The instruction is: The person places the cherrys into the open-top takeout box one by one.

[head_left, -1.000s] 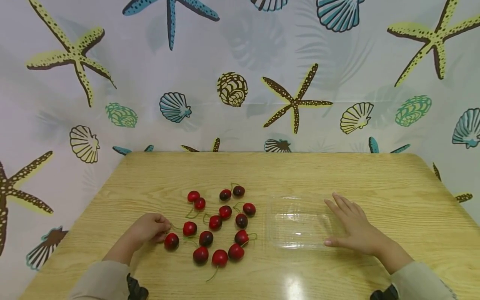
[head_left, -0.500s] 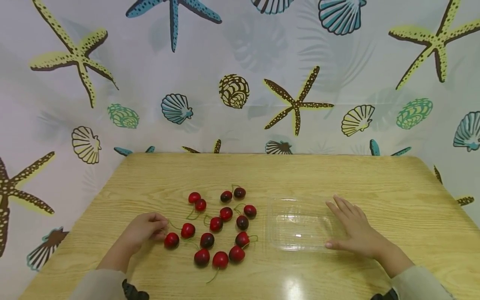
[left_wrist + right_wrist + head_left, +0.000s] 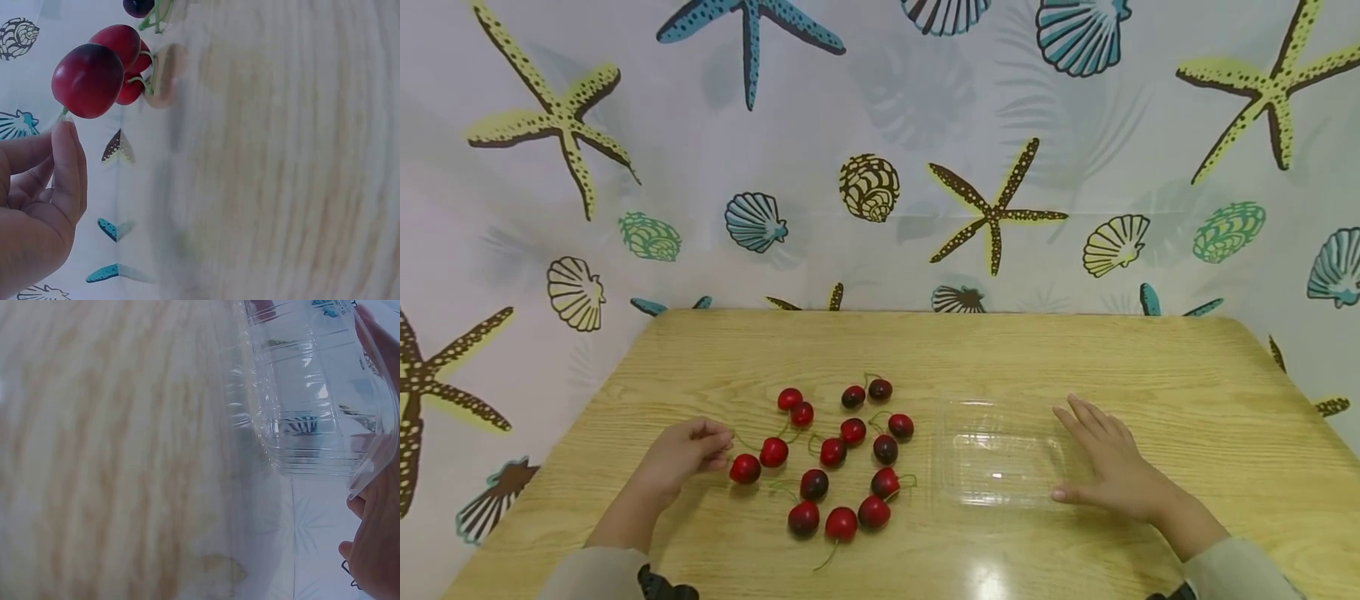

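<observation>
Pinching a green stem, the left hand (image 3: pixel 688 454) grips a light, slippery, glossy red cherry (image 3: pixel 745 468) at the cluster's nine o'clock; the right hand (image 3: pixel 1112 467), released, steadies a flimsy clear plastic tray (image 3: pixel 1000 454) on the tabletop (image 3: pixel 1075 358).

Light wooden table (image 3: pixel 970 350) with rounded corners, glare spot near front edge. Behind it, white curtain (image 3: pixel 880 125) printed with starfish and seashells; soft, even light.
</observation>
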